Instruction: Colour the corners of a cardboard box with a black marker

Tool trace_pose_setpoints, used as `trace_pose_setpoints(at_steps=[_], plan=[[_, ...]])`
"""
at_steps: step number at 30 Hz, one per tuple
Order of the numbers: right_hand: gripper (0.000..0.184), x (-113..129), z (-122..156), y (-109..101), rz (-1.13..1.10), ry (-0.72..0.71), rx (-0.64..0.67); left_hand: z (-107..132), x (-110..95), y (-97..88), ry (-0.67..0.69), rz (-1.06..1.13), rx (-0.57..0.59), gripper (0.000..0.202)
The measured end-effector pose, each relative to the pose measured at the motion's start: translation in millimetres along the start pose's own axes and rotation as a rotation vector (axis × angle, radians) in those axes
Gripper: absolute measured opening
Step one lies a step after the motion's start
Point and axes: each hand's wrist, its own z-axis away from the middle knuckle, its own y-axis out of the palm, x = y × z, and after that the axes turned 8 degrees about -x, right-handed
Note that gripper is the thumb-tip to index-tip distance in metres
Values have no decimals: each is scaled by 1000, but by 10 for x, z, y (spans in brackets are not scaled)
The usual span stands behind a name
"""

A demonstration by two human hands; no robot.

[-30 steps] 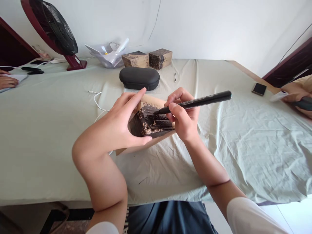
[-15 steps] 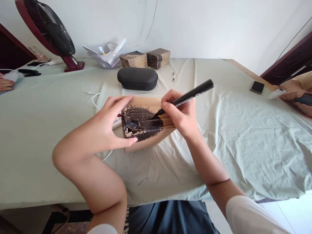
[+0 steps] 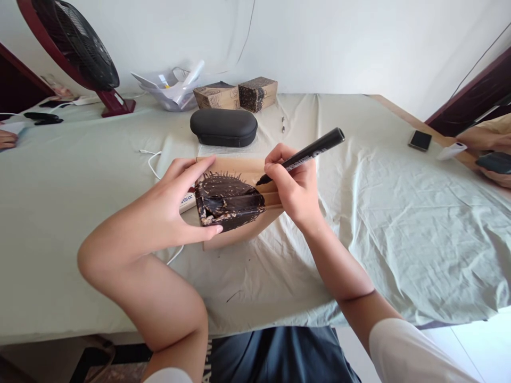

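Note:
A brown cardboard box, largely inked black on its top, stands near the front of the table. My left hand grips its left end, thumb under the near edge and fingers over the far corner. My right hand is closed on a black marker pen, whose tip rests at the right edge of the black drawing. The pen's cap end points up and to the right.
A grey-green cloth covers the table. Behind the box lie a black oval case, two decorated boxes, a paper-filled basket and a red fan. A white cable runs leftward. A phone and other people's hands sit at both edges.
The box has been turned so its inked end faces me more squarely. The pen has tilted steeper and its tip has shifted to the drawing's right edge.

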Motion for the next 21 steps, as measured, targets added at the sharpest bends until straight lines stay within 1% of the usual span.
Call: trace_pose_setpoints(at_steps=[3,5,7,9,10,13,15,17,19,20,21], plan=[[26,-38,-14,-17,-48,50,57,2,1,-5,3,0,4,110],[28,-88,-27,-31,-137,100,59,2,28,0,9,-14,3,110],[30,-135,-37,-38,-226,123,-22,2,75,16,11,-30,-21,111],[34,-157,-46,-38,-272,96,-122,5,127,35,3,-34,-48,112],[35,-157,-53,-39,-278,77,-147,6,150,41,-1,-32,-60,112],[29,-171,-106,-69,-227,37,-189,9,209,33,-28,-40,-105,111],[28,-260,-184,-126,-138,36,-185,-2,257,9,-93,-59,-161,113],[29,-453,-277,-199,-24,47,-108,-26,322,-16,-214,-75,-202,118],[21,-733,-338,-252,135,67,50,-62,393,-34,-359,-84,-221,122],[14,-888,-343,-259,253,52,141,-80,426,-39,-420,-93,-218,123],[6,-1040,-327,-249,406,46,272,-97,453,-43,-463,-107,-210,123]])
